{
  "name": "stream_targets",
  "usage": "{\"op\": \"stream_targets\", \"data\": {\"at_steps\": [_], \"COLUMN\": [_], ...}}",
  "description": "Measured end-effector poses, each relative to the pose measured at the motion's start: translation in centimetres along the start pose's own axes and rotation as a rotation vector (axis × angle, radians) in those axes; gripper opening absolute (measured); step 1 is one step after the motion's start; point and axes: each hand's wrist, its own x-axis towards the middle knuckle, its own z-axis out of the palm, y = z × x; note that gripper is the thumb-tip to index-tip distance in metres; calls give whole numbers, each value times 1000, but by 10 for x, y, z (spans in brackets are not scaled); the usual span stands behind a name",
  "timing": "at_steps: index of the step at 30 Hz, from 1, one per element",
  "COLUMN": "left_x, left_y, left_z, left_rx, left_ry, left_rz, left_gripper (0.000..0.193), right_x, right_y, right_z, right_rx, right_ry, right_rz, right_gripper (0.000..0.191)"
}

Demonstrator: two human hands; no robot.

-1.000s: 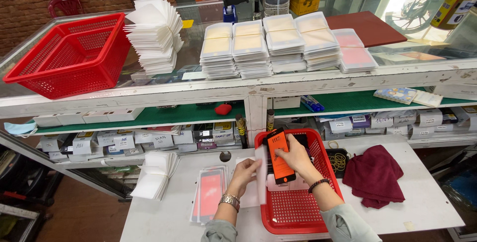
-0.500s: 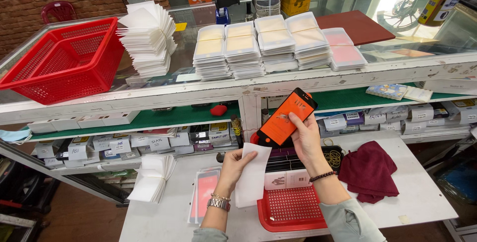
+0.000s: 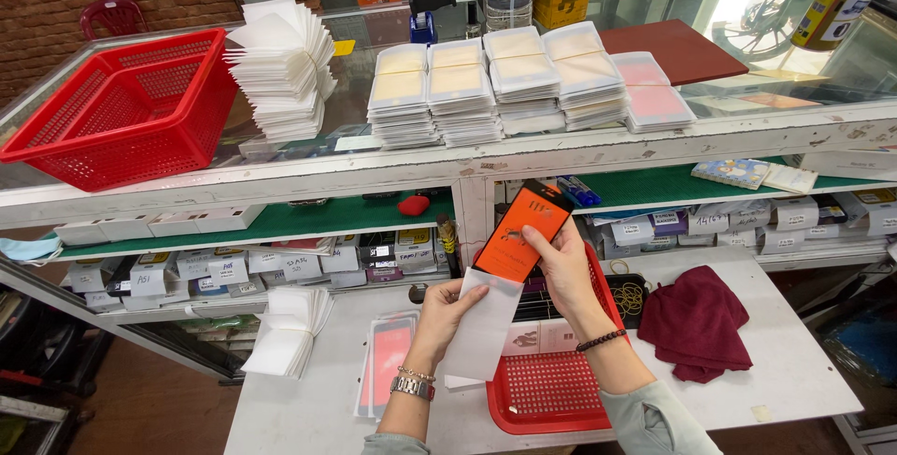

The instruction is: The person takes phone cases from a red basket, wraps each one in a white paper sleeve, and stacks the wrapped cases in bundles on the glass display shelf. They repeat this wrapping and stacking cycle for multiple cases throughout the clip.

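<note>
Our right hand [image 3: 565,263] grips the orange card [image 3: 519,234], its lower end inside the white sleeve [image 3: 483,329] pinched by our left hand [image 3: 447,313], above the bench [image 3: 794,362] and red tray [image 3: 551,394].

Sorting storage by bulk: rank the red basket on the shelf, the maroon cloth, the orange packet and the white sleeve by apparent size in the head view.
1. Red basket.
2. Maroon cloth.
3. White sleeve in the left hand and orange packet in the right hand: too alike to rank, and the packet is partly inside the sleeve.
</note>
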Motion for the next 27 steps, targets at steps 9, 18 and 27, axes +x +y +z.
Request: {"op": "stream_targets", "data": {"at_steps": [9, 18, 27], "left_x": [1, 0, -29], "left_y": [4, 17, 9], "left_z": [-5, -12, -103], "left_rx": [-70, -124, 772], "left_ry": [-44, 119, 671], "left_rz": [-93, -74, -59], "left_gripper": [28, 29, 56], "right_x": [21, -5, -5], "right_y": [-8, 40, 60], "right_z": [-5, -8, -32], "right_rx": [-430, -722, -786], "right_ry": [-128, -448, -202], "right_rz": [27, 258, 425], "right_gripper": [44, 41, 48]}}
